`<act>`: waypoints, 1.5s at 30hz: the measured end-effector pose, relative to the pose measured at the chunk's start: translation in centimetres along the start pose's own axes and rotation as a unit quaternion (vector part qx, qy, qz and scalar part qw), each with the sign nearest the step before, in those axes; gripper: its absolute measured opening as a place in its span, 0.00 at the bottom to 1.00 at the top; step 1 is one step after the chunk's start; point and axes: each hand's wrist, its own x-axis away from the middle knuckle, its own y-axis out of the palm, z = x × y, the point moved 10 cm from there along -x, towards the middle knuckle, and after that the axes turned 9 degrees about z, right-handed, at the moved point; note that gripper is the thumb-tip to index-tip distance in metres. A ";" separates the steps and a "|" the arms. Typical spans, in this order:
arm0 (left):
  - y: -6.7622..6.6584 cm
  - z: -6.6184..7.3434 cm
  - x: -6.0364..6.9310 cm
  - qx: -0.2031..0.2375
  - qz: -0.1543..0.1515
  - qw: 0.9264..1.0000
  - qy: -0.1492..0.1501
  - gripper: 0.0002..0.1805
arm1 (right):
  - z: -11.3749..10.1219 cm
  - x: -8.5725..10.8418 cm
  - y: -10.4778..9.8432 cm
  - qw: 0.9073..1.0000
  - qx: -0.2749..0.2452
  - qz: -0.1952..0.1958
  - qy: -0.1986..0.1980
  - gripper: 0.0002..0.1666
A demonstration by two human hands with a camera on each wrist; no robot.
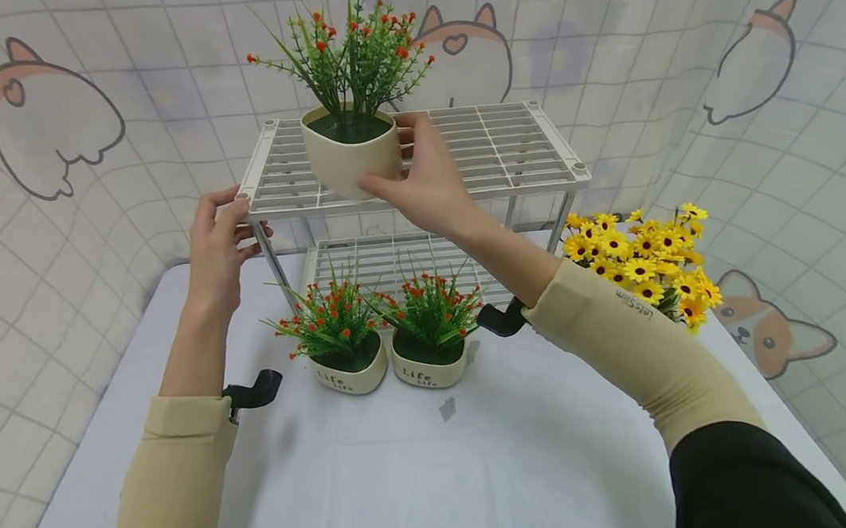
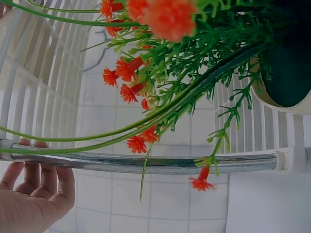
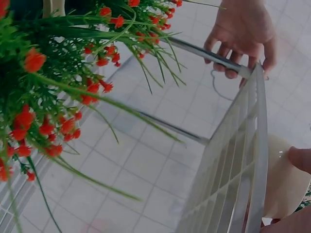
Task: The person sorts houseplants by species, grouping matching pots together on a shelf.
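Thin tan cloth is worn on both arms. The left tan sleeve (image 1: pixel 165 493) is seen by the left edge of the table (image 1: pixel 420 487), and the right tan sleeve (image 1: pixel 639 352) is seen toward the right edge. Each is finished with a wide, flat cuff (image 1: pixel 190 416). On the right one, small dark letters are printed near the cuff, and "LetsSlim" seems to be spelled. Small creases are made higher up, where the tan cloth is covered by a black sleeve (image 1: pixel 750 482). Beside each cuff, a small black bent piece (image 1: pixel 255 390) with a rounded end is worn. The left hand (image 1: pixel 217 239) and right hand (image 1: pixel 425 172) are seen bare.
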 end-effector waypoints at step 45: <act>-0.2 -0.2 0.0 -0.011 0.012 1.000 -0.011 0.14 | 0.5 9.9 -5.0 0.993 -0.095 -0.003 -0.073 0.18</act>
